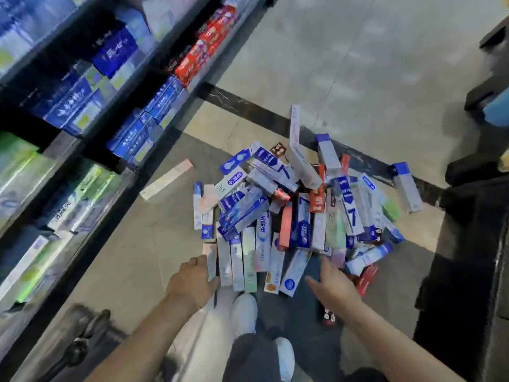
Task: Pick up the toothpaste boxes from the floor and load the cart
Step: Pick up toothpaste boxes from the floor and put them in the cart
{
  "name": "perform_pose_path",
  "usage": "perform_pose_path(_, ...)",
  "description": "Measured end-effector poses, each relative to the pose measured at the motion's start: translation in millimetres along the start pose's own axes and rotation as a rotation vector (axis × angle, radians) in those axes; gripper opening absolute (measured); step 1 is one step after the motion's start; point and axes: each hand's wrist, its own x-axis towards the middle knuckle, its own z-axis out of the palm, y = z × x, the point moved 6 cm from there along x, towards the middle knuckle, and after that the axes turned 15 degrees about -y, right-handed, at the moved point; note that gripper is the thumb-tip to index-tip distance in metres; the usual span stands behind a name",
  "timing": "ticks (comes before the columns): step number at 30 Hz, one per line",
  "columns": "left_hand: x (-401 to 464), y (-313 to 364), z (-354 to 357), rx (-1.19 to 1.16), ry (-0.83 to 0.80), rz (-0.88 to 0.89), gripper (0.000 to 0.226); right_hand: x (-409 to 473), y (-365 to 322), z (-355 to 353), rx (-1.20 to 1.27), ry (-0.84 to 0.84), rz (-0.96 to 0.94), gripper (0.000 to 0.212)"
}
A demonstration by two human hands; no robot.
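Observation:
A heap of toothpaste boxes (297, 213), mostly blue and white with some red and green ones, lies on the tiled floor in front of me. One pale pink box (166, 179) lies apart to the left of the heap. My left hand (192, 282) touches the near left edge of the heap, its fingers curled against a pale box (211, 260). My right hand (334, 288) reaches over the near right edge with its fingers spread, holding nothing. No cart is plainly visible.
Shelves (91, 128) stocked with blue, red and green boxes run along the left. Dark furniture (473, 244) stands at the right. My white shoes (245, 312) are just below the heap. A dark metal thing (85, 334) sits at lower left.

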Motion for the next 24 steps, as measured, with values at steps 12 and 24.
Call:
perform_pose_path(12,286.5,9.9,-17.1,0.014,0.208,-0.014,0.059,271.3,3.9,62.3,0.292,0.069,0.015,0.065)
perform_pose_path(24,267.6,21.3,-13.3,-0.051,0.318,-0.059,0.046,262.5,24.1,59.5,0.463,0.159,0.080,0.042)
